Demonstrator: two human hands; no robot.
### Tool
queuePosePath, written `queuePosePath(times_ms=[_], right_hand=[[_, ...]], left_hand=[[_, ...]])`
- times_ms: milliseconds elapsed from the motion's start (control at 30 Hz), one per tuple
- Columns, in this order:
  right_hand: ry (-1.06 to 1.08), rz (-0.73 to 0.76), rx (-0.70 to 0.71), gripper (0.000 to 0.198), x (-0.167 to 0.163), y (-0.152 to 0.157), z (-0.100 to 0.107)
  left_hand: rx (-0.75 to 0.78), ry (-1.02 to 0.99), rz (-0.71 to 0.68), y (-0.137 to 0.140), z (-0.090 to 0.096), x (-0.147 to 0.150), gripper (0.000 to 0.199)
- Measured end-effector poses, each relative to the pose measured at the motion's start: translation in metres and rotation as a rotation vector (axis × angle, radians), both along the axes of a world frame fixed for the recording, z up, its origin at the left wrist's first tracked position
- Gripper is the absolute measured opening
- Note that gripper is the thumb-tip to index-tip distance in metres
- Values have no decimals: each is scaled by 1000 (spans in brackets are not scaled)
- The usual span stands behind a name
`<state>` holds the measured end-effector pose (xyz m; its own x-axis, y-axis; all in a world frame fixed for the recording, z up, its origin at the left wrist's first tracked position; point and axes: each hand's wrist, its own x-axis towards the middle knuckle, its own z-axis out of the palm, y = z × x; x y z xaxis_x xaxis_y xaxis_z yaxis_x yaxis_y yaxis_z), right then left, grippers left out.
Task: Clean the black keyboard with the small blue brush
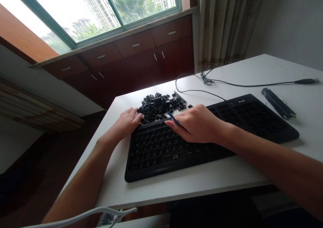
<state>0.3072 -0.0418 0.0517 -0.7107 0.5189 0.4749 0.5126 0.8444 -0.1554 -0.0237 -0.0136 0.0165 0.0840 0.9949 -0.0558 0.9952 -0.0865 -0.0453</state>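
Observation:
A black keyboard [161, 162] with its keycaps off lies at an angle on the white table, rows of bare key sockets showing. My right hand [198, 124] is closed around a thin blue stick-like tool [173, 118] above the keyboard's upper middle; its working end cannot be made out. Beyond the keyboard's top left edge is a heap of loose black keycaps [157, 105]. My left hand [128, 120] rests by the keyboard's top left corner, at the heap's left side. Its thumb and fingers are apart, and the fingertips are partly hidden against the keycaps.
A tangled black cable [207, 80] runs from the keyboard to a plug [306, 81] at the table's right. A long black piece [277, 103] lies right of the keyboard. Along the front edge is a white cable [83, 216]. Beyond the white table [141, 192] stand reddish cabinets [136, 66] below a window.

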Motion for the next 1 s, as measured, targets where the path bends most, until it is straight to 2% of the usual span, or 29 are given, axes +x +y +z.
queuePosePath(times_ms=[167,267,600,1000], right_hand=[[16,-5,0,55,0,1,-1],[61,6,18,55,0,1,-1],[215,40,42,57,2,0,4],[163,-61,119,56,-1,3,-5]], left_hand=[[-11,-1,22,0,2,4,71],[-11,-11,65,-1,5,8,72],[-39,-30,85,-1,7,9,76],[-27,-34,77,1,4,6,75]])
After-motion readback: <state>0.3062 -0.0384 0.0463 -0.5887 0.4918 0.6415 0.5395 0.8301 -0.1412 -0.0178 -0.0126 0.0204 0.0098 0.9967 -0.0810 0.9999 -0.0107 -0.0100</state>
